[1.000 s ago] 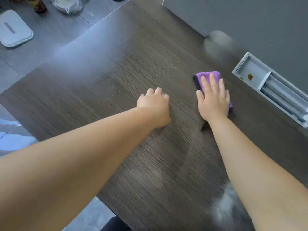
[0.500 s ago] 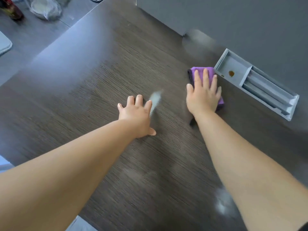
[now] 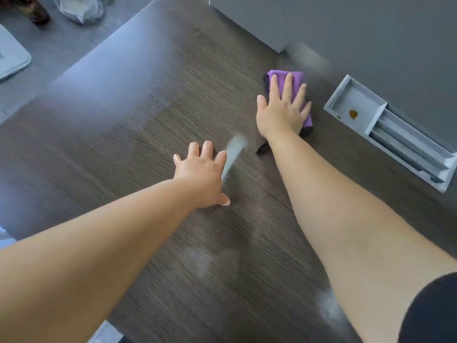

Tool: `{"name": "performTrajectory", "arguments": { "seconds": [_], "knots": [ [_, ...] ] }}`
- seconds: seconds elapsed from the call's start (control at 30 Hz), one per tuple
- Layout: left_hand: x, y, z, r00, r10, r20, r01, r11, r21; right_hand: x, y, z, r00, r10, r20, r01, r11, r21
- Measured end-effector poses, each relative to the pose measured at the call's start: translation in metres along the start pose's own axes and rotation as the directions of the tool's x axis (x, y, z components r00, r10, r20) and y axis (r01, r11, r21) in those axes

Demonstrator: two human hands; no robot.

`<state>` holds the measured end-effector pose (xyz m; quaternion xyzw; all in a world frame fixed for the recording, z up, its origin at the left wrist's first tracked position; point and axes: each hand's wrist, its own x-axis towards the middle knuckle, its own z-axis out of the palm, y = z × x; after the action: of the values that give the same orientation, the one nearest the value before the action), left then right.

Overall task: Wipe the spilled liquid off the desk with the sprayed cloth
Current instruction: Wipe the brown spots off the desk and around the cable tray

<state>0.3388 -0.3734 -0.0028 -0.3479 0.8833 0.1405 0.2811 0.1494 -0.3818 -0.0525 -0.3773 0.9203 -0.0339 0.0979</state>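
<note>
- Right hand: flat, fingers spread, palm pressing down on the folded purple microfibre cloth with a dark underside. Not a pinch grip, just weight on top; cloth sticks out past the fingertips and by the little-finger side.
- Left hand: open, fingers apart, resting flat on the dark wood-grain desk top, holding nothing. Looks like a brace.
- Step in hand, I'd judge: mid-wipe w/ the cloth on the far part of the desk, ahead of the left hand.
- Pale shiny streak lies just beside the left fingertips, betw. the two hands. Could be liquid or glare, can't tell. More pale patches nearer the body, under and betw. the forearms.
- Next move prob. calls for dragging the cloth back toward the body across that streak, palm pressure kept even, then on to the near patches.
- Outward of the right hand: grey plastic recessed desk tray with compartments, a brown spot in its square section. Cloth is near it, not touching.
- Vs 0.5 s ago: right hand and cloth sit about the same relative to the tray; left hand is likewise planted by the streak. Vs 1.0 s ago: left fingers were curled, now spread; streak wasn't showing then.
</note>
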Motion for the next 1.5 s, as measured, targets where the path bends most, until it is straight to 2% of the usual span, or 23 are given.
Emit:
{"name": "performTrajectory", "arguments": {
  "seconds": [0.07, 0.13, 0.2, 0.3, 0.37, 0.43, 0.5, 0.57, 0.63, 0.67, 0.73, 0.77, 0.83, 0.87, 0.93, 1.0, 1.03, 1.1, 1.17, 1.3, 1.33, 1.4, 1.5],
  "knots": [
    [0.0, 0.001, 0.0, 1.0, -0.001, 0.002, 0.001, 1.0, -0.01, -0.034, -0.012, 0.012, 0.987, -0.159, 0.01, 0.159, 0.987, -0.018],
    [0.0, 0.001, -0.001, 1.0, 0.008, 0.001, -0.008, 1.0, -0.012, -0.063, -0.002, 0.016, 0.902, -0.43, 0.037, 0.432, 0.9, -0.063],
    [0.0, 0.001, -0.002, 1.0, 0.012, -0.006, -0.012, 1.0, -0.01, -0.048, 0.019, 0.009, 0.856, -0.515, 0.041, 0.517, 0.851, -0.09],
    [-0.001, -0.001, -0.002, 0.999, 0.036, -0.01, -0.036, 0.999, -0.024, -0.007, 0.037, -0.003, 0.986, -0.166, 0.027, 0.167, 0.985, -0.042],
    [-0.001, -0.003, 0.0, 0.999, 0.051, -0.01, -0.051, 0.999, -0.016, 0.001, 0.028, -0.004, 0.999, 0.032, 0.008, -0.032, 0.999, -0.014],
    [-0.002, -0.005, 0.0, 0.998, 0.065, 0.004, -0.065, 0.998, -0.017, -0.02, 0.01, 0.002, 0.996, 0.091, -0.001, -0.091, 0.996, 0.008],
    [-0.001, -0.009, -0.005, 0.998, 0.07, 0.011, -0.069, 0.997, -0.04, -0.059, 0.005, 0.012, 1.0, -0.019, -0.018, 0.019, 1.0, 0.0],
    [0.003, -0.01, -0.012, 0.998, 0.067, 0.012, -0.066, 0.996, -0.068, -0.101, 0.019, 0.017, 0.966, -0.259, -0.008, 0.258, 0.966, -0.022],
    [0.008, -0.007, -0.019, 0.999, 0.034, 0.0, -0.034, 0.994, -0.102, -0.108, 0.052, 0.011, 0.945, -0.326, 0.003, 0.326, 0.944, -0.04],
    [0.01, -0.005, -0.021, 1.0, 0.007, -0.014, -0.009, 0.992, -0.13, -0.1, 0.069, 0.006, 0.97, -0.243, -0.003, 0.242, 0.97, -0.036],
    [0.014, 0.002, -0.024, 0.997, -0.021, -0.068, 0.009, 0.987, -0.162, -0.08, 0.084, -0.002, 0.998, 0.061, 0.008, -0.061, 0.998, -0.027],
    [0.017, 0.007, -0.024, 0.995, -0.012, -0.1, -0.004, 0.987, -0.16, -0.073, 0.08, -0.002, 0.979, 0.205, -0.007, -0.205, 0.979, -0.021],
    [0.023, 0.016, -0.024, 0.988, 0.04, -0.148, -0.06, 0.99, -0.131, -0.071, 0.05, 0.001, 0.935, 0.355, -0.002, -0.355, 0.935, 0.015],
    [0.026, 0.02, -0.024, 0.984, 0.073, -0.161, -0.092, 0.989, -0.114, -0.077, 0.036, 0.004, 0.94, 0.34, 0.014, -0.34, 0.94, 0.032],
    [0.033, 0.026, -0.026, 0.976, 0.121, -0.18, -0.142, 0.983, -0.112, -0.101, 0.027, 0.012, 0.996, 0.089, 0.002, -0.089, 0.996, 0.015],
    [0.04, 0.031, -0.033, 0.969, 0.159, -0.187, -0.187, 0.972, -0.144, -0.118, 0.056, 0.01, 0.992, -0.125, -0.002, 0.125, 0.991, -0.048],
    [0.044, 0.033, -0.037, 0.966, 0.18, -0.183, -0.209, 0.966, -0.15, -0.121, 0.078, 0.006, 0.995, -0.104, -0.005, 0.104, 0.993, -0.051],
    [0.052, 0.036, -0.042, 0.961, 0.228, -0.157, -0.249, 0.959, -0.133, -0.121, 0.112, 0.0, 0.99, 0.143, 0.003, -0.143, 0.989, -0.038],
    [0.06, 0.043, -0.044, 0.957, 0.264, -0.12, -0.275, 0.957, -0.09, -0.114, 0.126, -0.004, 0.92, 0.391, -0.006, -0.391, 0.92, -0.017],
    [0.069, 0.06, -0.044, 0.972, 0.231, -0.044, -0.23, 0.973, 0.036, -0.07, 0.097, -0.009, 0.769, 0.639, 0.02, -0.638, 0.764, 0.094],
    [0.07, 0.062, -0.044, 0.975, 0.219, -0.038, -0.217, 0.975, 0.052, -0.057, 0.086, -0.01, 0.768, 0.639, 0.037, -0.638, 0.761, 0.113],
    [0.071, 0.063, -0.045, 0.977, 0.211, -0.033, -0.208, 0.975, 0.074, -0.04, 0.063, -0.011, 0.841, 0.538, 0.059, -0.541, 0.834, 0.108],
    [0.073, 0.065, -0.046, 0.979, 0.202, -0.021, -0.2, 0.975, 0.097, -0.043, 0.057, -0.007, 0.97, 0.234, 0.061, -0.236, 0.971, 0.034]
  ]
}}
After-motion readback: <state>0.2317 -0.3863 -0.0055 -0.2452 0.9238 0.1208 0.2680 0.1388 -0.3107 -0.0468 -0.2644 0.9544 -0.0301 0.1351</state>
